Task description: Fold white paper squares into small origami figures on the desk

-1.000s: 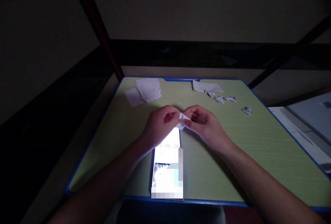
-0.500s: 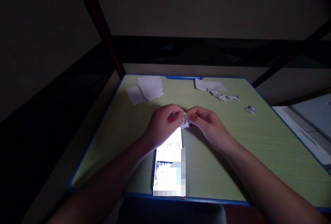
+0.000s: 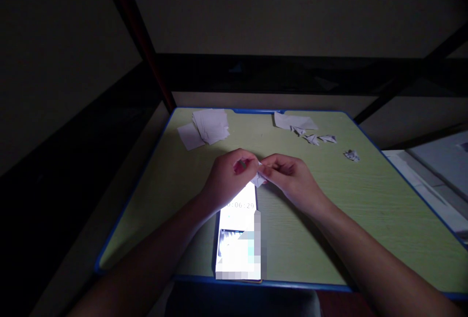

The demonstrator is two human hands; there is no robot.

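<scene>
Between my two hands is a small folded piece of white paper [image 3: 258, 179], pinched from both sides just above the table. My left hand [image 3: 234, 173] grips its left edge with thumb and fingertips. From the other side, my right hand [image 3: 287, 173] pinches it between thumb and index finger. The fingers cover much of the paper, so its full shape is hidden. Below my left hand lies a phone [image 3: 237, 219] with a brightly lit screen showing a running timer; part of the screen is pixelated.
The green table [image 3: 329, 219] has a blue rim. A stack of white paper sheets [image 3: 212, 126] lies at the back left. Toward the back right are a flat sheet [image 3: 292, 120], several folded paper pieces [image 3: 312, 139] and a crumpled one [image 3: 352, 155]. White boxes or boards [image 3: 438, 166] stand beyond the right edge.
The folded paper has tilted and shows a broader face below my fingers. My right hand has shifted slightly left, closer to my left hand. The timer has advanced by one second.
</scene>
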